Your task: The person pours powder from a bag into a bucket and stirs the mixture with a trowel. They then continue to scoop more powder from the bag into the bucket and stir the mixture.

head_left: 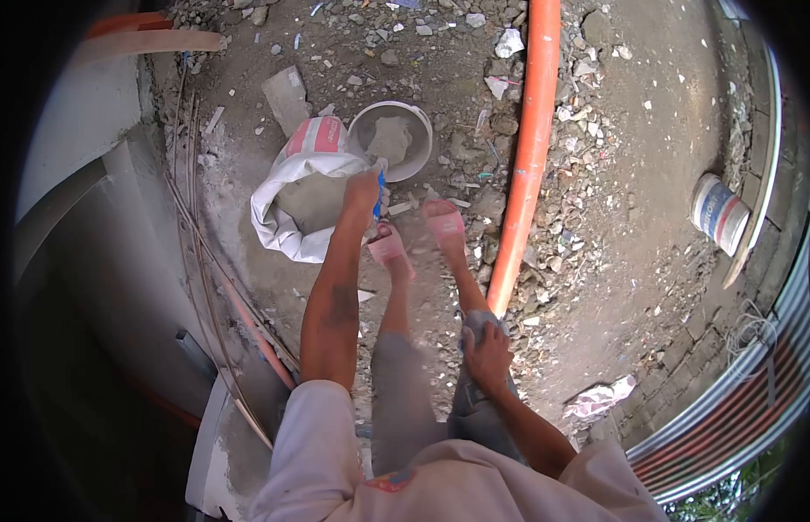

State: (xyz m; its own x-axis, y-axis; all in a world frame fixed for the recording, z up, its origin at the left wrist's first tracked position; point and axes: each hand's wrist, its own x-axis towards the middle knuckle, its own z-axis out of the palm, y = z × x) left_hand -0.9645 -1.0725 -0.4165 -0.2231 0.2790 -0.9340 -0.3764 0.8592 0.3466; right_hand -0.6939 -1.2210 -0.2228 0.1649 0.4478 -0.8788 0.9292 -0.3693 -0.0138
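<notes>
Left hand [363,190]: fingers closed on blue tool [380,186] above sack [287,209], just beside bucket [390,139]. Right hand [488,358]: fingers loosely open, resting on my knee [476,323].

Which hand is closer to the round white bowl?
Left. The left hand, gripping a blue-handled tool, is just beside the bowl rim; the right hand rests far back on the knee.

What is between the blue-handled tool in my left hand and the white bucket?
Nothing visible. The left hand holds the blue-handled tool over the open sack, right beside the white bucket.
</notes>
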